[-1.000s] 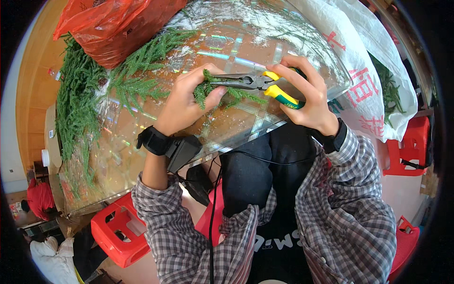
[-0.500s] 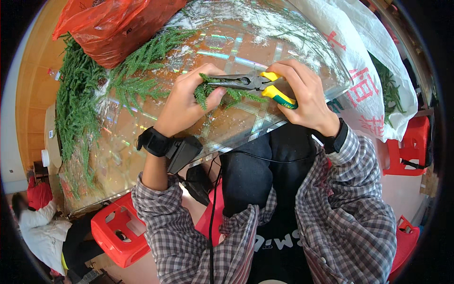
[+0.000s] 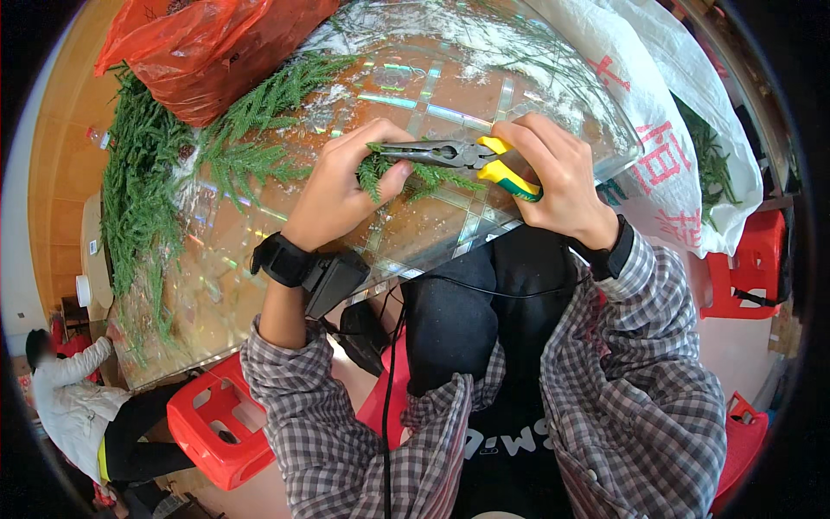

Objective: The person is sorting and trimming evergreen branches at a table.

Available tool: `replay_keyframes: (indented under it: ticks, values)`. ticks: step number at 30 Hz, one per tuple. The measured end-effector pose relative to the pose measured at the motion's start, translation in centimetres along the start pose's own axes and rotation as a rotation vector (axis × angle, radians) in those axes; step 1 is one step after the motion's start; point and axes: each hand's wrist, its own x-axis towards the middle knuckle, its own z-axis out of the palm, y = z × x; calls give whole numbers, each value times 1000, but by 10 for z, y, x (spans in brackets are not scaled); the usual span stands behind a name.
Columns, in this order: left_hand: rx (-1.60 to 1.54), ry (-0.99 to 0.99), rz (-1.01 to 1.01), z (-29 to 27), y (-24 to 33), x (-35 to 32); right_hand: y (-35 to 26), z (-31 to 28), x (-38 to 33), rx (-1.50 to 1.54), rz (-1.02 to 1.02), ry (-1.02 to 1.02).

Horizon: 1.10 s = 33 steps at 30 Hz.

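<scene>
Between thumb and fingers, my left hand (image 3: pixel 353 177) pinches a short green conifer sprig (image 3: pixel 432 177), above the near edge of the table. My right hand (image 3: pixel 553 169) is wrapped round the yellow and green handles of long-nose pliers (image 3: pixel 450 153). The pliers point left, their jaws lying across the sprig beside my left fingers. Fingers and needles hide the jaw tips, so I cannot tell what lies between them.
A glass-topped table (image 3: pixel 246 298) carries a heap of conifer branches (image 3: pixel 143 190), a red plastic bag (image 3: pixel 207 60) and white powder (image 3: pixel 536 60). A white sack (image 3: pixel 644 112) stands right. Red stools (image 3: pixel 216 424) flank me; a person in white (image 3: pixel 73 402) stands left.
The plier handles have drawn closer together in my right hand. My left hand keeps its place on the sprig. At far left the person in white has shifted, raising an arm toward the table.
</scene>
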Motion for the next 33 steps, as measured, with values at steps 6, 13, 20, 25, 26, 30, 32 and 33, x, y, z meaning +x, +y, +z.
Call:
replay_keyframes:
  ticks: [6,13,20,25,26,30,32,33]
  values:
    - [20,-31,-40,-1,1,0,2,1,0,30,17,-3]
    - [-41,46,-17,1,5,1,3,0,1,64,-6,45]
    - [-16,31,-58,1,6,0,4,0,-1,66,-9,62]
    - [-20,17,-80,3,5,4,7,0,-1,85,6,49]
    - [-19,40,-49,3,6,5,7,-1,-1,78,6,49]
    - [-4,53,-39,1,7,7,8,-2,1,95,25,31]
    - [-23,52,-68,1,6,8,8,-2,2,107,37,21]
    - [-41,52,-96,1,6,9,8,-2,4,128,54,9]
